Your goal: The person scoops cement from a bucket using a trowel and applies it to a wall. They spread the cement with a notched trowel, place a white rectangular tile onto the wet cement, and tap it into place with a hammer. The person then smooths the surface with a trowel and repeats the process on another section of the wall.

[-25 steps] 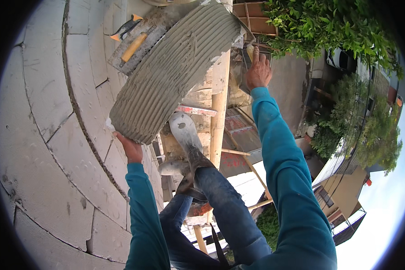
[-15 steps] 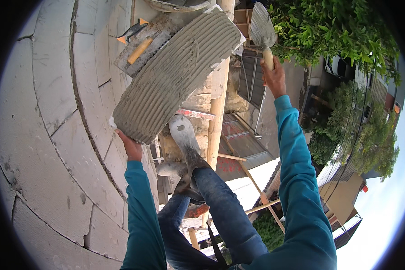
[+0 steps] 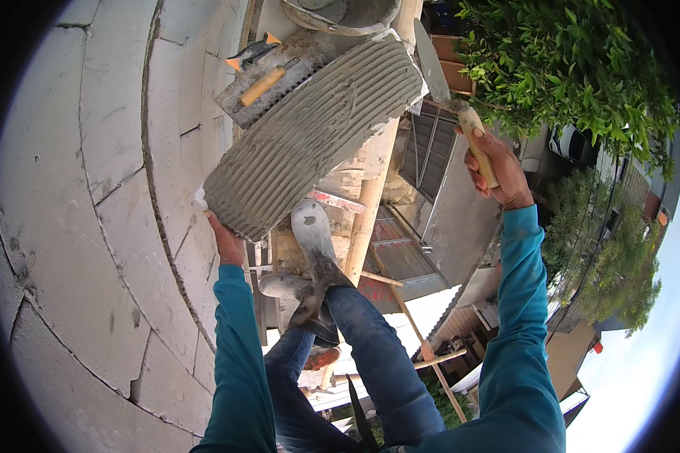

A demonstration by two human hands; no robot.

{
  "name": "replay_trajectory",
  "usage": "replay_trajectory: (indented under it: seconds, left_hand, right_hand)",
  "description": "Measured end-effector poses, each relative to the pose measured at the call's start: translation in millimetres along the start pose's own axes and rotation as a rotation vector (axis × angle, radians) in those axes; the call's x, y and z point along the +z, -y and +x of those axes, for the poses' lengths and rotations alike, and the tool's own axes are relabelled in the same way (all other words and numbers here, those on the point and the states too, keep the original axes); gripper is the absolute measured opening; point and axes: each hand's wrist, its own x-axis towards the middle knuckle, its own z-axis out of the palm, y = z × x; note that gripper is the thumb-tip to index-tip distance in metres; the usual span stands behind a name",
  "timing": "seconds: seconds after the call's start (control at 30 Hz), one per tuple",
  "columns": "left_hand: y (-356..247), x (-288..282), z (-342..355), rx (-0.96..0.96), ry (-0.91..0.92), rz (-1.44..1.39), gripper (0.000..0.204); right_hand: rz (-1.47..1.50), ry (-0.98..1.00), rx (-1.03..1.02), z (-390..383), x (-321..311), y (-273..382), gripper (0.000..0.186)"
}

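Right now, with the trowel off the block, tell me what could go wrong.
The trowel in the right hand is out past the pole; if it slipped, it could fall below. The left hand touches only the near end of the block, so a bump might shift it.

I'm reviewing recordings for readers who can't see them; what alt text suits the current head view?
A person's left hand touches the near end of a ridged, mortar-coated block, while the right hand holds a wooden-handled trowel out to its right. A notched trowel lies left of the block, near a pale wall.
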Motion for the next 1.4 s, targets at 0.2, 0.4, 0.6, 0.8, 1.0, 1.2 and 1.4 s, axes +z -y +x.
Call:
replay_trajectory:
  seconds: [0.2,0.4,0.6,0.8,1.0,1.2,1.4]
  left_hand:
    - [-4,14,-1,-0.062,0.005,-0.073,0.079]
    - [-4,3,-1,-0.005,0.0,-0.15,0.075]
    - [5,3,12,0.009,-0.03,-0.195,0.071]
    - [-7,18,10,0.089,-0.075,-0.116,0.071]
    - [-17,19,10,0.031,-0.031,-0.099,0.073]
    - [-39,15,5,0.023,-0.039,-0.031,0.073]
    - [-46,45,-7,-0.018,-0.019,-0.155,0.065]
  right_hand:
    - [-0.334,-0.011,-0.363,140,54,102,0.043]
    - [0.004,-0.092,-0.269,175,59,39,0.048]
    - [0.56,-0.537,0.025,221,-10,-168,0.064]
    - [0.762,-0.358,-0.028,241,61,-209,0.087]
    - [0.843,-0.355,-0.094,233,54,-197,0.09]
    - [0.793,-0.198,-0.212,219,74,-160,0.106]
    - [0.879,-0.153,-0.258,240,56,-157,0.091]
